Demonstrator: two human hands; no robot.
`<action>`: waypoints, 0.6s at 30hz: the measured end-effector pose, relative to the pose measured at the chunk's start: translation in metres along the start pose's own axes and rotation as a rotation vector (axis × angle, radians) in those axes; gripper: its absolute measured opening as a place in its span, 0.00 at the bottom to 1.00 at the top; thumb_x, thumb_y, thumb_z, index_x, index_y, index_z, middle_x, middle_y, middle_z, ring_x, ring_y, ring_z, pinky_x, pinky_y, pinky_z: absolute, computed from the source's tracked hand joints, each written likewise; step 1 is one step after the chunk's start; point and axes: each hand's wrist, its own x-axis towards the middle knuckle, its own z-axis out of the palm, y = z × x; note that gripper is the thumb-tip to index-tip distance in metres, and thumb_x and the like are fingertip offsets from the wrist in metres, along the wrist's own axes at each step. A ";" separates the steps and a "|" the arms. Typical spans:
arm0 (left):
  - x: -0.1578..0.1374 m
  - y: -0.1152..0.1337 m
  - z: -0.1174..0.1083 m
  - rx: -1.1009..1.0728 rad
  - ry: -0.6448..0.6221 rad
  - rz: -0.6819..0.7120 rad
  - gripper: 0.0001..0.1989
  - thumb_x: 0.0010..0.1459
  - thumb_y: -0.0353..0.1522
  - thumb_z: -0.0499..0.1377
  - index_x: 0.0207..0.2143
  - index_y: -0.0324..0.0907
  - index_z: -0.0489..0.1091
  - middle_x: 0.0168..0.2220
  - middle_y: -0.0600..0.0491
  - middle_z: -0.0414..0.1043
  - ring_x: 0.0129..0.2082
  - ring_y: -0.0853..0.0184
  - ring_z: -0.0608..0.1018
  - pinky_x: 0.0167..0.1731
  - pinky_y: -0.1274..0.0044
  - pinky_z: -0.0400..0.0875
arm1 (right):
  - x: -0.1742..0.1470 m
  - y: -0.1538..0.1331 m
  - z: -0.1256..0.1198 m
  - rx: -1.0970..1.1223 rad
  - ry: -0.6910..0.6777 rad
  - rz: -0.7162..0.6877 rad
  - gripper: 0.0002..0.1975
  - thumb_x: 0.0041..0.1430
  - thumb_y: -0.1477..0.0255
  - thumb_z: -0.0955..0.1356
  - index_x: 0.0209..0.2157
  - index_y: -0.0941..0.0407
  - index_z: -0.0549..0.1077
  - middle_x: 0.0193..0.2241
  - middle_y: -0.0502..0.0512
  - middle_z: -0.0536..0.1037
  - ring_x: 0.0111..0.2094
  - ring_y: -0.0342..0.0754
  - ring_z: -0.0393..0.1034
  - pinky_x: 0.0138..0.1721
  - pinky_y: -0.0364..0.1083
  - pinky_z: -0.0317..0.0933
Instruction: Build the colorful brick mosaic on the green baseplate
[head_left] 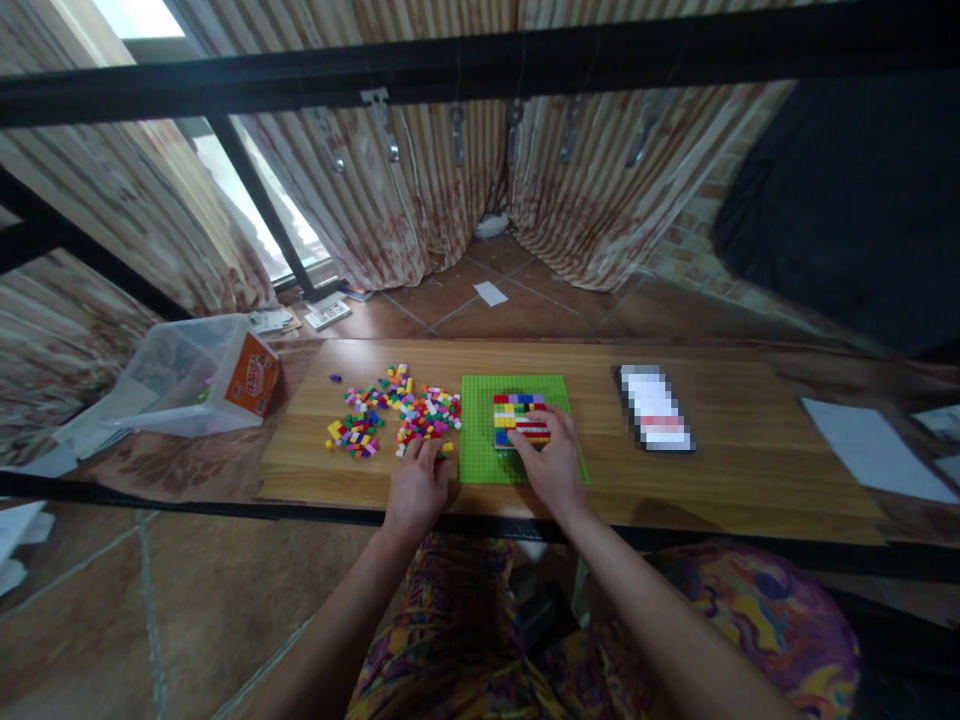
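Observation:
On the wooden board lies a green baseplate (474,440). A low rectangular block of colored toy bricks (504,422), in rows of red, yellow, white and blue, sits on it. My right hand (553,465) grips this block, with the thumb at its near side and the fingers over its right part. My left hand (417,485) is at the near edge of a pile of loose toy bricks (420,408). Its fingers are bent and close together, and whether a small brick is between the fingertips is hidden.
A phone with a lit screen (656,408) lies right of the baseplate. At the left stands a clear plastic tub (187,375) with an orange label. A smaller heap of bricks (352,437) lies left of the pile. A dark metal bar (480,65) crosses above.

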 end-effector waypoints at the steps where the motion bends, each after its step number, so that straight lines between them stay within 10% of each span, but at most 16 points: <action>1: 0.000 0.000 0.000 0.000 -0.001 0.000 0.11 0.59 0.29 0.53 0.44 0.42 0.68 0.43 0.47 0.70 0.43 0.61 0.75 0.44 0.70 0.71 | 0.000 0.001 0.000 0.005 -0.001 0.001 0.15 0.55 0.61 0.69 0.41 0.55 0.71 0.48 0.62 0.68 0.52 0.56 0.65 0.54 0.59 0.60; 18: -0.010 0.018 -0.008 -0.146 -0.002 0.065 0.10 0.59 0.29 0.54 0.44 0.41 0.68 0.44 0.46 0.70 0.39 0.64 0.76 0.37 0.73 0.73 | 0.019 0.015 -0.020 0.236 0.104 0.212 0.23 0.58 0.54 0.63 0.46 0.57 0.73 0.43 0.62 0.75 0.41 0.52 0.70 0.45 0.54 0.65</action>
